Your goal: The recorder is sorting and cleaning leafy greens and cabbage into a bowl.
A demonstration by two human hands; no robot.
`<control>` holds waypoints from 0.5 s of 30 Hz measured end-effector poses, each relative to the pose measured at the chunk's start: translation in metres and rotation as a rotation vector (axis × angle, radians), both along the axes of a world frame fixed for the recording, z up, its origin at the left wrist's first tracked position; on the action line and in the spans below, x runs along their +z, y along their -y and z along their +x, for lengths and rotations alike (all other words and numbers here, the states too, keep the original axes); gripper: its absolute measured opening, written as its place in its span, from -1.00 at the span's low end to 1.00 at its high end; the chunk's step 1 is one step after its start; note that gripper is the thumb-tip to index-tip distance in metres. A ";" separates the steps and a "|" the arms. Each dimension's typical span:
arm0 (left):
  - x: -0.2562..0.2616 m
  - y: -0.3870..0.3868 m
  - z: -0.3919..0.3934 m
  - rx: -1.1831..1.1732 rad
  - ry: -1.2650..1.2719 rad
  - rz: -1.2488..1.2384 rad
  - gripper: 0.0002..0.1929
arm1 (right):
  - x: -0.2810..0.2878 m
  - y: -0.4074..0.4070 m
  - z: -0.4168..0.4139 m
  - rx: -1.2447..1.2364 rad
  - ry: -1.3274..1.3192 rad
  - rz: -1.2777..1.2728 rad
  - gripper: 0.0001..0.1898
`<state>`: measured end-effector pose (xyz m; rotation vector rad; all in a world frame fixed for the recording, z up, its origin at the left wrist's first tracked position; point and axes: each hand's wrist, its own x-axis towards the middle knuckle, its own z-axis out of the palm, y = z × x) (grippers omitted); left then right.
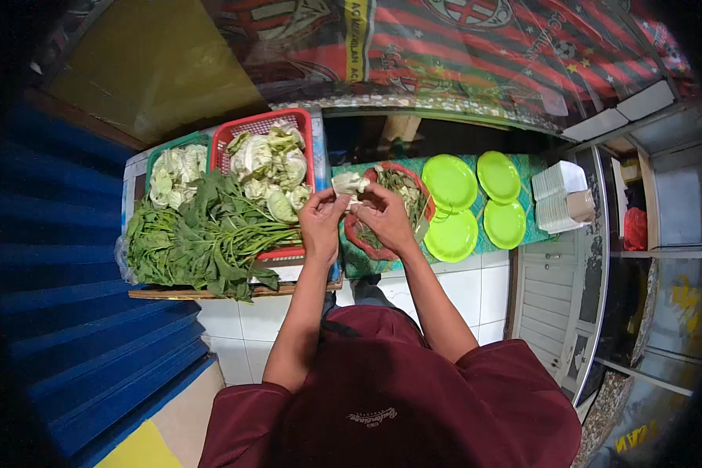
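Observation:
Both hands hold one pale cabbage-like leaf piece [350, 183] between their fingertips. My left hand [320, 225] grips it from the left, close to the edge of a red plastic basket [218, 140]. My right hand [389, 217] pinches it from the right, above a red plastic bag [426, 193] of leaf scraps and stems. Pale cabbage heads [269, 155] fill the red basket. Left of it, a green basket [193, 139] holds more pale cabbage [178, 175]. A heap of leafy greens [210, 234] lies in front of both, its stems pointing towards my left wrist.
Several lime-green plates [449, 182] lie right of the bag on a green patterned cloth [409, 161]. Beyond them is a stack of white foam containers [558, 184]. A blue corrugated shutter [93, 281] rises at left, a glass-sided cabinet [626, 281] at right. A red-and-black banner [474, 52] hangs ahead.

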<state>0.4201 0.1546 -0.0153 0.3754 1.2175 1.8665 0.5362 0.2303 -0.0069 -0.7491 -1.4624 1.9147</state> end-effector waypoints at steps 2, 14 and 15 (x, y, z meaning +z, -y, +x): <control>0.012 0.005 -0.016 0.101 -0.074 0.006 -0.80 | 0.019 0.001 -0.018 0.045 0.021 0.068 -0.68; 0.034 0.054 -0.125 0.379 -0.708 -0.326 -0.83 | 0.044 0.023 -0.146 0.051 0.087 0.509 -0.52; 0.035 0.056 -0.132 0.400 -0.707 -0.318 -0.83 | 0.044 0.025 -0.150 0.065 0.079 0.524 -0.52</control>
